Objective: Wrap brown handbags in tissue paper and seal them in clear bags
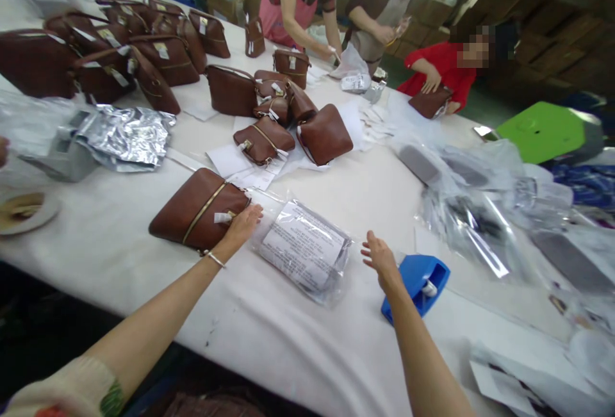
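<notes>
A clear plastic packet (305, 244) with a printed white sheet in it lies flat on the table between my two hands. On its left, my left hand (245, 223) reaches over the edge of a brown handbag (196, 202), fingers stretched out and holding nothing. The handbag lies on its side, with a gold zip across it and a white tag. To the right of the packet, my right hand (378, 254) is open, fingers apart, not touching the packet. Just beside my right wrist sits a blue tape dispenser (417, 282), partly hidden by my forearm.
More brown handbags (163, 58) crowd the far left and middle. A crumpled silver foil bag (127, 135) lies at left by a roll of tape (29, 211). Plastic-wrapped grey pieces (571, 260) cover the right. Several co-workers stand opposite; one in a red top (461, 74) handles a bag.
</notes>
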Demonstrator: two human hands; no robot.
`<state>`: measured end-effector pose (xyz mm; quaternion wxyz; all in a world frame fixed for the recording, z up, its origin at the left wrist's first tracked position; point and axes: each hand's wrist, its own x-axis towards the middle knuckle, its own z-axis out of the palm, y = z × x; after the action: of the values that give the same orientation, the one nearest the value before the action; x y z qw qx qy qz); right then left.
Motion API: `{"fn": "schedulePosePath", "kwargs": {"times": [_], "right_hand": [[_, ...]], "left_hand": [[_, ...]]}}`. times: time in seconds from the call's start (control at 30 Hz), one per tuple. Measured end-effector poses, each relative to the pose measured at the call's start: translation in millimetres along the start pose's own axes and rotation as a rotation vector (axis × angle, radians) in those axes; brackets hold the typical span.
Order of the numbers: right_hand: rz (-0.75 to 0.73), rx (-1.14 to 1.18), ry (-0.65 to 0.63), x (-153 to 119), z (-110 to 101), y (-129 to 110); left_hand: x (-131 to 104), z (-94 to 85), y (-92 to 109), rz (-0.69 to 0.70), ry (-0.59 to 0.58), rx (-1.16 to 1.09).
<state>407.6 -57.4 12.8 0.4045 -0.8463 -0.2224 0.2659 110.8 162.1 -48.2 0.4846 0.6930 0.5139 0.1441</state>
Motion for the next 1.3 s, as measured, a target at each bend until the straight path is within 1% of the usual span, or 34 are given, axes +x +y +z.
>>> {"fn": "schedulePosePath", "kwargs": {"times": [0.07,0.1,0.17,0.23,0.3,0.33,0.37,0.43,0.5,0.57,0.6,0.63,0.67,0.7,0.73,0.8,0.83,0.87,0.93,0.97,1.03,1.07,1.13,1.17,1.2,1.23,1.3], "right_hand": [[0.100,0.096,-0.137,-3,12,8],[0.138,0.150,-0.187,-4,20,8],[0.167,0.252,-0.232,-8,29,1],[0.158,0.346,-0.218,-14,27,-13],[0.123,0.424,-0.188,-26,14,-28],[0.093,0.459,-0.190,-35,6,-33],[0.059,0.488,-0.200,-47,-2,-36],[0.003,0.483,-0.253,-76,-15,-37],[0.000,0.350,-0.292,-107,-21,-31],[0.012,0.160,-0.235,-133,-19,-22],[-0.013,0.083,-0.176,-142,-15,-19],[-0.072,0.022,-0.105,-150,-8,-16],[-0.170,-0.032,-0.033,-156,2,-15],[-0.295,-0.099,0.018,-161,13,-14],[-0.434,-0.184,0.045,-165,27,-13],[-0.692,-0.387,0.021,-171,57,-12],[-0.787,-0.479,-0.019,-174,72,-9],[-0.857,-0.549,-0.069,-177,85,-6],[-0.925,-0.610,-0.149,-181,103,4],[-0.932,-0.606,-0.177,-183,107,9],[-0.903,-0.537,-0.216,-185,107,16],[-0.863,-0.468,-0.216,-184,103,16],[-0.727,-0.277,-0.174,-178,95,8],[-0.612,-0.168,-0.141,-173,91,1],[-0.444,-0.055,-0.114,-166,89,-9],[-0.248,0.052,-0.104,-158,88,-20],[0.125,0.212,-0.140,-139,90,-43]], "left_hand": [[9,7.3,12,0.012,-0.074,-0.064],[13,11.4,20,0.022,-0.110,-0.092],[17,17.1,38,0.045,-0.154,-0.140],[15,16.1,56,0.073,-0.161,-0.185],[6,8.3,68,0.107,-0.143,-0.228],[-2,2.6,71,0.134,-0.131,-0.246],[-12,-3.8,71,0.164,-0.114,-0.261],[-33,-17.1,62,0.215,-0.116,-0.276],[-53,-30.6,46,0.223,-0.155,-0.285],[-69,-43.8,30,0.173,-0.161,-0.300],[-75,-49.9,24,0.149,-0.141,-0.291],[-79,-54.9,21,0.144,-0.107,-0.259],[-83,-58.3,19,0.169,-0.078,-0.194],[-87,-59.5,20,0.233,-0.057,-0.096],[-91,-58.0,21,0.330,-0.050,0.031],[-102,-47.3,22,0.561,-0.074,0.305],[-108,-39.3,19,0.656,-0.100,0.429],[-116,-30.8,14,0.721,-0.131,0.533],[-129,-16.9,-1,0.771,-0.169,0.647],[-134,-13.2,-10,0.781,-0.176,0.650],[-138,-13.4,-22,0.780,-0.155,0.560],[-137,-16.3,-24,0.764,-0.133,0.483],[-126,-23.9,-21,0.691,-0.070,0.310],[-118,-27.0,-15,0.620,-0.037,0.223],[-109,-28.9,-9,0.531,-0.012,0.144],[-99,-29.4,-3,0.441,0.003,0.077],[-80,-25.8,8,0.278,0.007,-0.008]]}}
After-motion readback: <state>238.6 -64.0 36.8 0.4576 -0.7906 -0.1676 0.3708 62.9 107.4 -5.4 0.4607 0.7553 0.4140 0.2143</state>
